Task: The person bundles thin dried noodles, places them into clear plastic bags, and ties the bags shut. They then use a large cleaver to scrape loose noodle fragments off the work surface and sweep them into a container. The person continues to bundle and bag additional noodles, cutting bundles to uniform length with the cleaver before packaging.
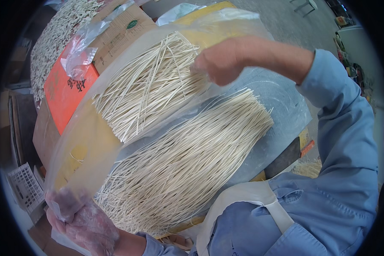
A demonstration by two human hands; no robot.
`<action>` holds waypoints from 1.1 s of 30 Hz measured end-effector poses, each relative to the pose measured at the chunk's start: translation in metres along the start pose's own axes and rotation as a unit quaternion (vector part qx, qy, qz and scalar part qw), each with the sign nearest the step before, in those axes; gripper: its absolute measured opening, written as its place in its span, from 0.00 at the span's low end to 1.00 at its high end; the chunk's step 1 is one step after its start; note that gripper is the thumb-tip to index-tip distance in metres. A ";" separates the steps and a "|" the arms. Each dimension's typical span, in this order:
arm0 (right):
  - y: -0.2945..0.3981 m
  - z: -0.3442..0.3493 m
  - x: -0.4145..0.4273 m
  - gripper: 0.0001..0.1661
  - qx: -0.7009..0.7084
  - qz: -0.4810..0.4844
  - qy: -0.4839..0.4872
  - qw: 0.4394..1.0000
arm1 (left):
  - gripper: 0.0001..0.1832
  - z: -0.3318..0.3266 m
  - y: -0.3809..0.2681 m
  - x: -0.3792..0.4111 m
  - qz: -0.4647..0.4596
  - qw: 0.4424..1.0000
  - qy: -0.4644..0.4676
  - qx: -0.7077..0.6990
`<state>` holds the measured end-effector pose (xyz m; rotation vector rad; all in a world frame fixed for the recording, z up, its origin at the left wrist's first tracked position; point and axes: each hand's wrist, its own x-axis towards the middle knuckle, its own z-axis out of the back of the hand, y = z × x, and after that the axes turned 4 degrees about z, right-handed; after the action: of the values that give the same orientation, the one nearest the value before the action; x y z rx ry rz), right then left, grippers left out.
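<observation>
Long pale noodle strands (185, 160) lie side by side in a broad bundle on a grey work surface (275, 92). Beyond them, a second, shorter bunch of noodles (150, 86) rests on a translucent plastic sheet (80, 128). At that bunch's right end is my right hand (217, 60), its fingers curled and slightly blurred; strand ends meet the fingertips, but a firm grip cannot be made out. My left hand (83, 220), dusted with white powder, is closed on the near left end of the plastic sheet, which partly covers its fingers.
A broad knife with an orange handle (307, 148) lies at the surface's right edge. An orange-red sheet (70, 92) with writing, a cardboard piece (124, 28) and clear plastic (80, 60) are at the upper left. A white plastic crate (25, 187) stands far left.
</observation>
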<state>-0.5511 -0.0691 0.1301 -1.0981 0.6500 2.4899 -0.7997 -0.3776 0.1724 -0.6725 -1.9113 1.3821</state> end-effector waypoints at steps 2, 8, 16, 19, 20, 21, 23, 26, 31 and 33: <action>0.011 -0.011 -0.005 0.24 -0.021 -0.001 -0.001 1.000 | 0.40 -0.001 0.000 -0.001 0.004 0.998 -0.063 0.012; 0.020 -0.022 -0.011 0.19 -0.042 0.008 -0.017 0.999 | 0.40 -0.002 0.002 0.001 -0.035 0.996 0.048 0.071; 0.037 -0.007 0.006 0.21 -0.174 0.026 -0.138 0.975 | 0.34 -0.005 -0.004 0.003 -0.008 0.991 0.133 -0.005; 0.059 -0.022 0.041 0.29 -0.293 0.022 -0.317 0.902 | 0.28 -0.009 -0.005 -0.001 0.001 0.994 0.111 0.002; 0.064 -0.029 0.051 0.35 -0.322 0.040 -0.366 0.872 | 0.27 -0.010 -0.005 -0.002 0.007 0.993 0.115 -0.023; 0.067 -0.035 0.061 0.36 -0.338 0.059 -0.398 0.851 | 0.26 -0.011 -0.005 -0.005 0.014 0.993 0.111 -0.030; 0.071 -0.046 0.079 0.39 -0.354 0.092 -0.410 0.835 | 0.24 -0.012 -0.006 -0.010 0.029 0.995 0.093 -0.026; 0.076 -0.055 0.100 0.38 -0.357 0.052 -0.436 0.825 | 0.23 -0.010 -0.003 -0.009 0.031 0.986 0.143 -0.083; 0.083 -0.067 0.114 0.35 -0.355 0.049 -0.487 0.797 | 0.26 -0.014 0.001 -0.009 0.031 0.976 0.186 -0.108; 0.083 -0.067 0.116 0.33 -0.356 0.056 -0.495 0.791 | 0.28 -0.021 -0.005 -0.016 0.047 0.995 0.088 -0.019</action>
<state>-0.6249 -0.1599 0.0243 0.2435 -0.5869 2.9507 -0.7732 -0.3778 0.1784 -0.8829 -1.7897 1.3007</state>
